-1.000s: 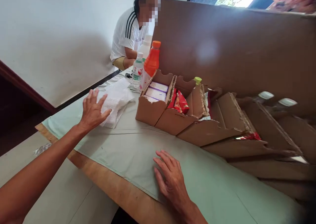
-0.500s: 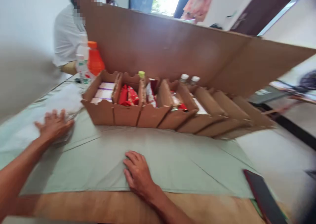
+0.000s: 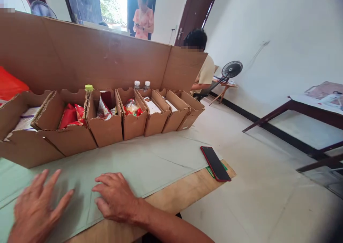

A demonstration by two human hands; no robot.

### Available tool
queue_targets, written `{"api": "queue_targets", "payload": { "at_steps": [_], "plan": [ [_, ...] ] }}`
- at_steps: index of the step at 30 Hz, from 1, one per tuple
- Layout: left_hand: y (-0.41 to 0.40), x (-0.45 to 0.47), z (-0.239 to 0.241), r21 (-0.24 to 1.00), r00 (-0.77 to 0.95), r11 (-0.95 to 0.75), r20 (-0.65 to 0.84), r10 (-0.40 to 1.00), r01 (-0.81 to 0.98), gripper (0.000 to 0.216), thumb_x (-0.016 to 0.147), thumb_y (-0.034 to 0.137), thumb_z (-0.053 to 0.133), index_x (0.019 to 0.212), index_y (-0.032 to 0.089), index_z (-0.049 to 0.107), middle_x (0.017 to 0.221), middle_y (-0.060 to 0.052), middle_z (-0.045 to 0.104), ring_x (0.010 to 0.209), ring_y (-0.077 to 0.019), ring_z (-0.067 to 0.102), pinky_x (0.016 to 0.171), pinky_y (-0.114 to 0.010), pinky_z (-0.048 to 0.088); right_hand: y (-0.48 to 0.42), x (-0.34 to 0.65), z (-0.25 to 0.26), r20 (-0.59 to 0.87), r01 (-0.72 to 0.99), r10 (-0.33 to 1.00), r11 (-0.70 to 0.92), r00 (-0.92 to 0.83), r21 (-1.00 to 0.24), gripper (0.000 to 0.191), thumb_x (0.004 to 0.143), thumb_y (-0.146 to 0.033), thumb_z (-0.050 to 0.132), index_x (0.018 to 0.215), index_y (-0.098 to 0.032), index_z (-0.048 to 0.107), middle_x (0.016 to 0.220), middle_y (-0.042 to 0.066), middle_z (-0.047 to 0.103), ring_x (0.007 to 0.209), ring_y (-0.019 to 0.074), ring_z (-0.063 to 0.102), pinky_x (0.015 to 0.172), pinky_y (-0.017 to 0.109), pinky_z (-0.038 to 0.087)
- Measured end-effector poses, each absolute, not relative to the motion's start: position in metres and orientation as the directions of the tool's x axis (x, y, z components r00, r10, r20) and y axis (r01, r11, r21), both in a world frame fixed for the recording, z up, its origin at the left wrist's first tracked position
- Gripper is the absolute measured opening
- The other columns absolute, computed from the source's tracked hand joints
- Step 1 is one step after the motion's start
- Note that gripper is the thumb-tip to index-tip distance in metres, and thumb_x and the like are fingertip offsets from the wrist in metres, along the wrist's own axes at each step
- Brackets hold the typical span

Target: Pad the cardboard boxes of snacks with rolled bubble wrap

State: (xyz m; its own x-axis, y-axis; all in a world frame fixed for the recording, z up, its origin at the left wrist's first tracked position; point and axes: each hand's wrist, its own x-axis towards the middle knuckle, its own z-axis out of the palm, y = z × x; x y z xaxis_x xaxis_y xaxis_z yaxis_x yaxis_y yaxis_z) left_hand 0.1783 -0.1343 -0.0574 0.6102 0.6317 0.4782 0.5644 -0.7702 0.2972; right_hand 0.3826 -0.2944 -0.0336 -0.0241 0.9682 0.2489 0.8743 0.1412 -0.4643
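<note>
My left hand [image 3: 39,205] is at the lower left with its fingers spread, holding nothing, over the pale green cloth [image 3: 150,160]. Beside it, my right hand [image 3: 116,196] rests on the cloth near the table's front edge, fingers loosely bent and somewhat apart, with nothing seen in them. Beyond both hands stands a row of cardboard bins [image 3: 134,127]. Red packets [image 3: 71,117] fill one bin, a red and white packet [image 3: 103,109] stands in another, and white boxes [image 3: 152,105] sit farther right.
A tall cardboard panel [image 3: 107,57] rises behind the bins. White-capped bottles [image 3: 137,84] and a yellow-green cap [image 3: 88,88] show there. A phone [image 3: 215,164] lies at the table's right corner. One person [image 3: 143,21] stands at the back; another [image 3: 207,69] sits behind the panel. A fan [image 3: 232,69] is at right.
The view has swung to the right. My left hand has come off the clear plastic bag and moved closer to my right hand, which remains on the cloth. The bag is out of view.
</note>
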Motion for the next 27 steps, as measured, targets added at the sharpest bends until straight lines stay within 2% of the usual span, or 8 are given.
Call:
{"api": "queue_targets", "payload": {
  "at_steps": [1,2,5,8,11,19,24,27],
  "plan": [
    [-0.144,0.192,-0.063,0.296,0.584,-0.774,0.521,0.622,0.560,0.071,0.098,0.052,0.044,0.161,0.049,0.010,0.174,0.005,0.009,0.151,-0.0453,0.030,0.116,-0.071,0.032,-0.302,0.388,-0.030,0.242,0.875,0.970,0.124,-0.008,-0.468,0.029,0.095,-0.030,0.060,0.123,-0.022,0.067,0.141,0.004,0.064,0.131,0.0194,0.054,0.109,0.036,0.041],
    [-0.154,0.206,-0.066,0.282,0.600,-0.794,0.533,0.596,0.539,0.070,0.098,0.051,0.044,0.162,0.041,0.016,0.173,-0.002,0.017,0.150,-0.0450,0.033,0.116,-0.069,0.035,-0.310,0.394,-0.029,0.230,0.875,0.973,0.101,0.012,-0.474,0.030,0.096,-0.031,0.060,0.124,-0.022,0.066,0.141,0.005,0.064,0.132,0.0206,0.053,0.110,0.038,0.041],
    [-0.178,0.244,-0.073,0.238,0.672,-0.811,0.462,0.578,0.534,0.061,0.098,0.048,0.044,0.151,0.018,0.046,0.161,-0.020,0.042,0.146,-0.0416,0.041,0.114,-0.062,0.040,-0.335,0.406,-0.032,0.177,0.874,0.981,0.013,0.084,-0.486,0.029,0.095,-0.029,0.062,0.123,-0.022,0.065,0.141,0.008,0.062,0.134,0.0237,0.051,0.110,0.041,0.041],
    [-0.196,0.263,-0.081,0.147,0.768,-0.816,0.278,0.576,0.559,0.051,0.097,0.043,0.046,0.139,0.019,0.062,0.152,-0.018,0.055,0.143,-0.0383,0.047,0.115,-0.062,0.036,-0.361,0.408,-0.045,0.167,0.879,0.979,-0.021,0.114,-0.477,0.030,0.096,-0.028,0.061,0.125,-0.021,0.063,0.145,0.008,0.059,0.137,0.0249,0.048,0.113,0.042,0.040],
    [-0.206,0.262,-0.090,0.076,0.806,-0.829,0.202,0.557,0.554,0.053,0.097,0.044,0.045,0.144,0.022,0.060,0.157,-0.015,0.050,0.147,-0.0375,0.043,0.118,-0.062,0.031,-0.386,0.406,-0.058,0.184,0.879,0.976,-0.012,0.114,-0.476,0.035,0.097,-0.031,0.060,0.131,-0.023,0.060,0.152,0.006,0.055,0.144,0.0241,0.043,0.119,0.044,0.035],
    [-0.202,0.257,-0.098,0.025,0.818,-0.842,0.225,0.529,0.538,0.056,0.098,0.049,0.044,0.147,0.025,0.056,0.159,-0.013,0.048,0.149,-0.0344,0.040,0.120,-0.058,0.029,-0.410,0.415,-0.064,0.159,0.876,0.987,0.057,0.023,-0.480,0.037,0.095,-0.037,0.060,0.130,-0.024,0.062,0.151,0.005,0.056,0.143,0.0242,0.046,0.120,0.042,0.037],
    [-0.212,0.263,-0.074,0.062,0.809,-0.815,0.099,0.579,0.576,0.057,0.099,0.047,0.049,0.151,0.024,0.051,0.163,-0.015,0.040,0.152,-0.0347,0.035,0.122,-0.058,0.025,-0.405,0.416,-0.075,0.328,0.913,0.944,0.112,0.025,-0.393,0.039,0.090,-0.015,0.056,0.127,-0.024,0.063,0.146,0.007,0.061,0.136,0.0270,0.055,0.109,0.047,0.046],
    [-0.208,0.265,-0.064,0.128,0.800,-0.799,0.059,0.597,0.587,0.061,0.100,0.052,0.049,0.153,0.024,0.046,0.166,-0.015,0.035,0.155,-0.0339,0.030,0.125,-0.057,0.019,-0.396,0.422,-0.087,0.464,0.936,0.883,0.215,-0.066,-0.277,0.038,0.091,-0.014,0.055,0.127,-0.023,0.063,0.143,0.008,0.064,0.130,0.0284,0.060,0.101,0.046,0.050]
  ]
}}
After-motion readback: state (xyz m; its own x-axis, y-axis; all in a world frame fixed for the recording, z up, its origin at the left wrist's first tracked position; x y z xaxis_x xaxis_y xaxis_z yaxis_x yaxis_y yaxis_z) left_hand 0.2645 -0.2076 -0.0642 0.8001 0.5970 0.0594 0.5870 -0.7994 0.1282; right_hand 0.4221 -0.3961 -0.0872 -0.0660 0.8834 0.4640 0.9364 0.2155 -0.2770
